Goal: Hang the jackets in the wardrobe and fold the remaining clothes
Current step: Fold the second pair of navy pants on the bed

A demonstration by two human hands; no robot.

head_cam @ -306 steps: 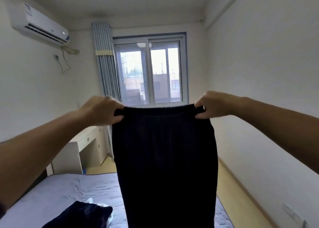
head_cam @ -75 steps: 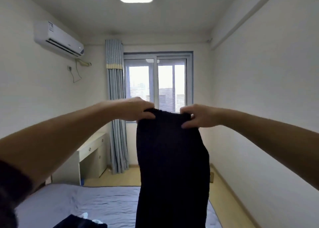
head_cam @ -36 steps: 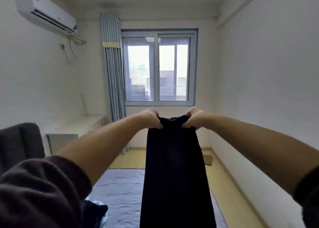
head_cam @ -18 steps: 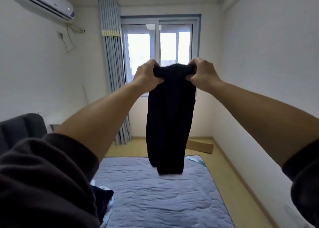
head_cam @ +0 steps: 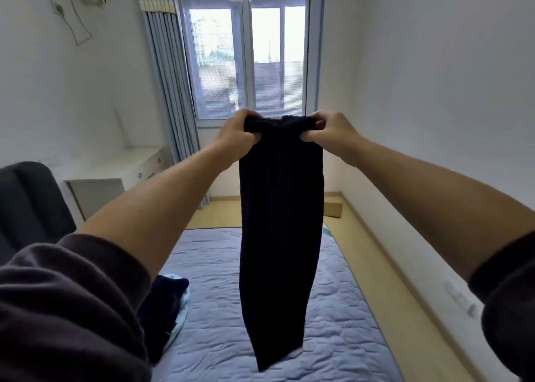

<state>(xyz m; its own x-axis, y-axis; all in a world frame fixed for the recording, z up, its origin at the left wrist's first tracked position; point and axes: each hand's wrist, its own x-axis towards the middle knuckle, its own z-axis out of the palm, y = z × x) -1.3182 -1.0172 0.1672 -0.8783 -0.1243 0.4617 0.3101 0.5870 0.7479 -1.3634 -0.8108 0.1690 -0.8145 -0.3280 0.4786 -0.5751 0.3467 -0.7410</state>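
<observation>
1. Left hand [head_cam: 235,137] & right hand [head_cam: 333,134] – fingers curled tight round top edge of dark garment [head_cam: 280,225], one each side.
2. Garment hangs straight down, above bed [head_cam: 341,323].
3. Dark clothes pile [head_cam: 165,303] on bed, left – beside sleeve.

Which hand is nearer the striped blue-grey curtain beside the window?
Left. The left hand grips the long black garment at its top corner on the side of the striped blue-grey curtain; the right hand grips the opposite corner, farther from it.
</observation>
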